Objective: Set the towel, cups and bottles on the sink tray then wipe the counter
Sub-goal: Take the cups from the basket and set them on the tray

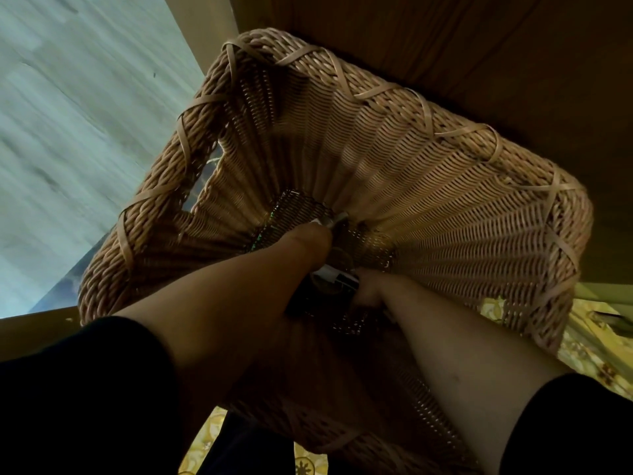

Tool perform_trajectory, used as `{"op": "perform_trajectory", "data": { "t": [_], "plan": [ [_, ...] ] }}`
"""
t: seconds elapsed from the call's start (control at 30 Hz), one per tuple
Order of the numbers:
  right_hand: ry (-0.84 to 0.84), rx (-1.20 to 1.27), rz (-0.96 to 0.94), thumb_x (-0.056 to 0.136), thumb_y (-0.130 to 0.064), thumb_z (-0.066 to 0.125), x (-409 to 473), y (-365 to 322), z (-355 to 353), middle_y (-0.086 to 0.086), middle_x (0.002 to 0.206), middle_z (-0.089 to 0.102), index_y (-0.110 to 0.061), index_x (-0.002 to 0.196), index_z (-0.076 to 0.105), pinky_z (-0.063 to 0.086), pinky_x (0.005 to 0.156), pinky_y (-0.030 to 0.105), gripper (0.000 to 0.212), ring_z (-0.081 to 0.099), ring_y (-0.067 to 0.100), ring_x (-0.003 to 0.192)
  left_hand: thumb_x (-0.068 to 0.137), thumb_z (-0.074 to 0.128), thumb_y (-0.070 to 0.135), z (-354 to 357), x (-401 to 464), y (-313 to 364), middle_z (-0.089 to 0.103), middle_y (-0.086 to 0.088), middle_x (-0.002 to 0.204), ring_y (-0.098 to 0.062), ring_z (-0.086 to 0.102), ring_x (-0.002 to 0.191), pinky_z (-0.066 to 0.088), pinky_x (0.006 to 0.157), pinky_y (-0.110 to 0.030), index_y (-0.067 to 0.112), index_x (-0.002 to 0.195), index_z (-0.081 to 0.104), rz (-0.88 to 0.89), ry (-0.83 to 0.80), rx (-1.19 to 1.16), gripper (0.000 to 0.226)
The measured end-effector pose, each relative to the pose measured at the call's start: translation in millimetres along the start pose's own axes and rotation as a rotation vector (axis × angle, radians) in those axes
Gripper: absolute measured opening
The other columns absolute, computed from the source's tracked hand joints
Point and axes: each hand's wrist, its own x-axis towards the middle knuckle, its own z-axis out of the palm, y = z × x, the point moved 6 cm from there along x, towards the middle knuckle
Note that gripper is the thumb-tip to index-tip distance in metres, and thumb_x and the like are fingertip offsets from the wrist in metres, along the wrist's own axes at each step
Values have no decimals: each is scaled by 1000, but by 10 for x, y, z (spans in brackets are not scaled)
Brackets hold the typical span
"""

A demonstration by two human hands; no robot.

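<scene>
both bare hands reach deep into a tall wicker basket [376, 159]. at its bottom, the left hand [308, 238] and right hand [371, 289] touch a small dark object [337, 281]; finger grip cannot be told.

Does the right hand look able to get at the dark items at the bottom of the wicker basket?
Probably yes: the right hand is already down at the dark items in the open-topped wicker basket, though the left hand crowds the same spot.
</scene>
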Motion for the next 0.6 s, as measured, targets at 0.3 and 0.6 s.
{"op": "perform_trajectory", "data": {
  "t": [0.3, 0.6],
  "plan": [
    [108, -198, -15, 78, -31, 83, -1132, -214, -857, 6, 115, 70, -15, 125, 65, 57, 64, 28, 53, 66, 21, 80, 99, 57, 28, -822, -694, 252, 68, -13, 120, -30, 63, 112, 50, 89, -36, 10, 121, 67, 198, 139, 53, 30],
    [353, -159, -158, 88, -20, 71, -2651, -702, -1406, 5, 136, 51, -21, 150, 42, 53, 66, 26, 69, 60, 16, 93, 99, 52, 25, -1467, -1954, 101, 71, -3, 94, -19, 67, 87, 59, 80, -35, 16, 99, 73, 187, 363, -116, 23]
  ]
}}
